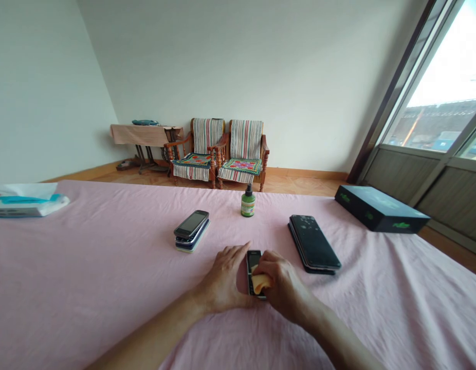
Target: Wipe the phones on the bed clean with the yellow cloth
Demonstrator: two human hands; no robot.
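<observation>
A small keypad mobile phone [254, 257] lies on the pink cloth in front of me, screen up. My left hand [225, 275] curves around its left side, with the index finger by the top end and the thumb at the bottom end, gripping it in place. Bunched in my right hand [278, 277] is a yellow cloth [261, 282], pressed on the phone's face. The right fingers and the cloth hide part of the screen and much of the keypad.
A stack of phones [192, 224] is at the left, and larger dark phones [314, 244] are stacked at the right. Beyond stands a green bottle [248, 203]. A black box [380, 208] sits far right, a tissue pack [28, 200] far left, all on the pink cloth [118, 267].
</observation>
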